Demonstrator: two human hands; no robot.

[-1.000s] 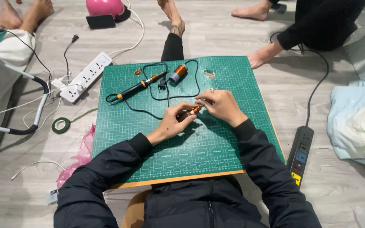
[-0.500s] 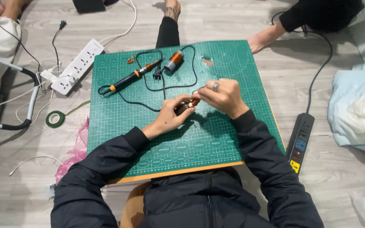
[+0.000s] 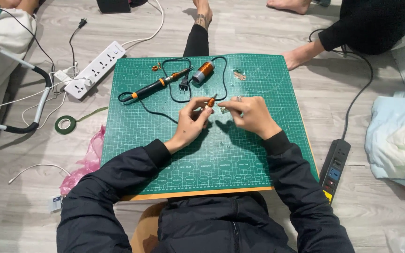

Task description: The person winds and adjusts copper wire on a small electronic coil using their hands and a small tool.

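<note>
Far left on the floor lies a white power strip [image 3: 95, 69], with a roll of green tape [image 3: 65, 124] nearer and a crumpled pink bag [image 3: 86, 161] against the left edge of the green cutting mat [image 3: 240, 159]. These hold the same places relative to the mat as half a second ago; only the camera view has shifted.

On the far part of the mat a soldering iron [image 3: 158, 85] with black and orange handle lies tilted, its black cord looping beside a small copper wire spool [image 3: 203, 71]. Both are unmoved.

At mat centre, the left hand [image 3: 189, 124] pinches a small orange-tipped component [image 3: 210, 102] between thumb and fingertips, the remaining fingers curled. The piece is held just above the mat, between the two hands. The right hand [image 3: 251, 115], wearing a ring, has fingertips pressed together on something small next to the component; what it grips cannot be told. The hands were tight together earlier; they now stand slightly apart.

Right of the mat a black power strip [image 3: 334, 164] lies on the floor, a pale blue cloth [image 3: 397, 140] beyond it. Other people's bare feet [image 3: 301, 56] show at the far edge.
</note>
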